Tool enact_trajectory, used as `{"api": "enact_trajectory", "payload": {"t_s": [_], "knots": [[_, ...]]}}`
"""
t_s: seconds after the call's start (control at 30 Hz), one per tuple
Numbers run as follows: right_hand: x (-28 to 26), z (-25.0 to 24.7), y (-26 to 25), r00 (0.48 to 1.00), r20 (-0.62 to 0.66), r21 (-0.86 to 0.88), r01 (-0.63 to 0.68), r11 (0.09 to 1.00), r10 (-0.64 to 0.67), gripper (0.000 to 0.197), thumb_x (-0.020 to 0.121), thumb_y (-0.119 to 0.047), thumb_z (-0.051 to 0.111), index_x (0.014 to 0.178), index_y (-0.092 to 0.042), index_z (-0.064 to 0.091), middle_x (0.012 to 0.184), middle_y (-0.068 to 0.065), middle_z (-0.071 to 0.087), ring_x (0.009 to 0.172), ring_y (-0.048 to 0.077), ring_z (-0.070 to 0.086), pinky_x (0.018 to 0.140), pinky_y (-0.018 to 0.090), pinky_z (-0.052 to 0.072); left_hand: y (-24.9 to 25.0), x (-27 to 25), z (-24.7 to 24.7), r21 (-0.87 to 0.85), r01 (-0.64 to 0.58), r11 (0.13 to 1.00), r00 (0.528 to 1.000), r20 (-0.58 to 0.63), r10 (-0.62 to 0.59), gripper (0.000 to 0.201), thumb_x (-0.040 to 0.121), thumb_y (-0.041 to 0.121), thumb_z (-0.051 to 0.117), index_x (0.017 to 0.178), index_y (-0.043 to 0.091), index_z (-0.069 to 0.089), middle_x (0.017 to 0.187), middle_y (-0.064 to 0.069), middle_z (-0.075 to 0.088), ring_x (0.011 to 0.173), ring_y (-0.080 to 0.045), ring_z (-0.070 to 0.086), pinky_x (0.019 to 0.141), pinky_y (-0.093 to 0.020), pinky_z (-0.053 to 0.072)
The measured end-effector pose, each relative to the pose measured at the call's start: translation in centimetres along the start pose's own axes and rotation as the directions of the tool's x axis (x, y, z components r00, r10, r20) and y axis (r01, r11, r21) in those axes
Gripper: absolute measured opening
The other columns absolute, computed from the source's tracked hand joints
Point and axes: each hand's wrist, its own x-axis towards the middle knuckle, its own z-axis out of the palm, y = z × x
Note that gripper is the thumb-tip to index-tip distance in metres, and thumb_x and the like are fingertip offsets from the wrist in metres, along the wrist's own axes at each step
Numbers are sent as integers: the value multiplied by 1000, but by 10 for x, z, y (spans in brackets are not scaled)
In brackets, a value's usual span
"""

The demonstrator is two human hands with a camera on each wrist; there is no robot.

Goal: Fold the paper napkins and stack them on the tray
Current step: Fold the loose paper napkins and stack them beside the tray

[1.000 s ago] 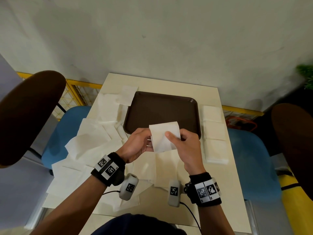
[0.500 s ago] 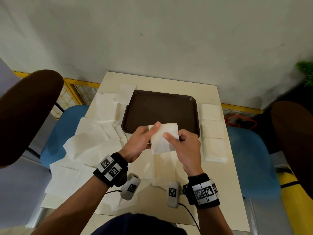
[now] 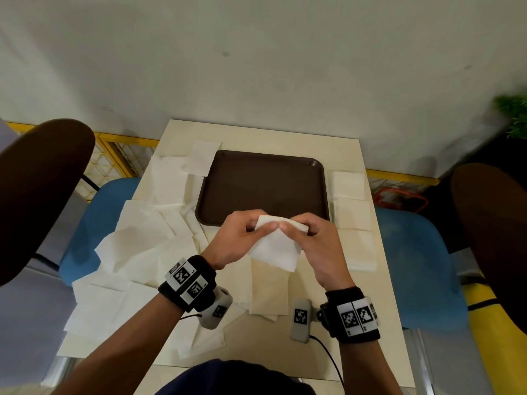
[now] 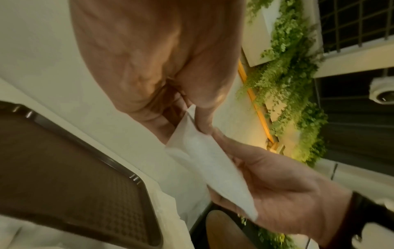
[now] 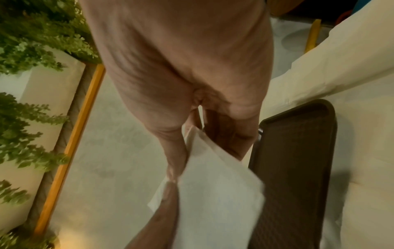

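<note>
A white paper napkin hangs folded in the air just in front of the brown tray. My left hand pinches its upper left edge and my right hand pinches its upper right edge, thumbs meeting at the top fold. The left wrist view shows the napkin edge-on between both hands, beside the tray. The napkin hangs next to the tray in the right wrist view. The tray's inside shows no napkins.
Loose unfolded napkins cover the table's left side and the front centre. Three folded napkin piles line the table's right edge. Blue chairs flank the table, with a wall behind.
Both hands brought the napkin's top edge forward and down, so it now hangs from a fold with the thumbs close together; before, it was held flat and upright.
</note>
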Motion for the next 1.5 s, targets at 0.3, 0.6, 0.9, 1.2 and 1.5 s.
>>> {"api": "enact_trajectory", "payload": {"t_s": [0.3,0.6,0.9,1.2,1.5], "knots": [[8,-26,1,996,89,-143,4,990,9,11,96,-34,82,93,-23,79,90,-5,76,87,17,71,76,36,56,4,15,24,-48,17,999,997,-76,-21,25,107,37,64,98,16,74,90,-8,73,85,-34,71,73,-54,58],[23,-59,3,964,263,-423,141,895,-28,31,103,-57,61,89,-30,65,79,-3,64,69,10,57,64,32,46,11,45,59,170,-97,981,995,-18,101,25,112,36,53,98,18,63,83,2,63,72,-17,60,65,-32,47],[35,-98,23,974,216,-395,149,906,-65,33,109,-53,49,91,-29,62,82,-7,63,78,13,59,68,22,46,23,79,90,219,-125,968,991,80,109,23,114,32,49,98,20,61,73,1,56,59,-17,46,58,-27,36],[49,-157,34,989,138,-254,87,963,-53,27,112,-31,57,88,-22,66,84,-7,68,84,14,66,76,30,59,28,111,123,119,-16,993,998,-51,22,35,114,30,48,81,18,50,72,0,48,67,-19,44,62,-34,37],[61,-178,57,996,-86,-68,-14,998,8,26,112,-37,57,93,-19,54,92,-1,66,89,16,66,75,36,63,16,143,178,33,79,996,962,-263,-68,48,115,35,41,80,3,47,72,-19,53,62,-16,44,59,-39,38]]}}
